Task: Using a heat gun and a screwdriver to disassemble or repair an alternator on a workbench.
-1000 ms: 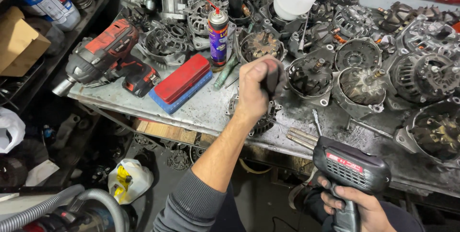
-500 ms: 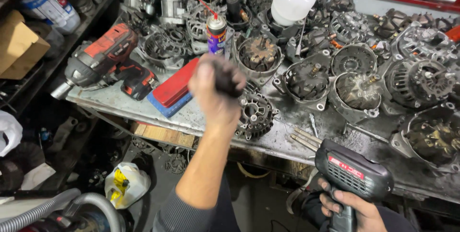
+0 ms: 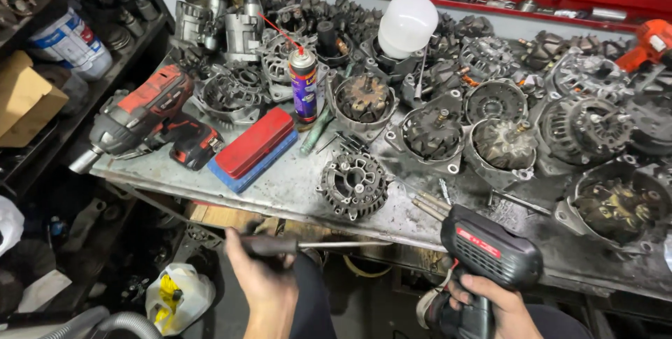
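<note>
My left hand (image 3: 262, 279) is below the front edge of the workbench, shut on a black-handled screwdriver (image 3: 308, 245) whose shaft points right. My right hand (image 3: 490, 304) grips the handle of a dark power tool (image 3: 490, 251) with a red label, held low at the bench's front right. On the metal bench (image 3: 294, 188), just above the screwdriver, lies a round alternator end housing (image 3: 354, 185).
A red and black impact driver (image 3: 150, 122) lies at the bench's left end beside a red and blue case (image 3: 253, 148). A spray can (image 3: 303, 85), a white bulb (image 3: 406, 25) and several alternator parts (image 3: 504, 136) crowd the back. Shelves stand at left.
My left hand has come off the bench top and dropped down below its front edge, now holding the screwdriver level. The right hand has stayed low with the power tool.
</note>
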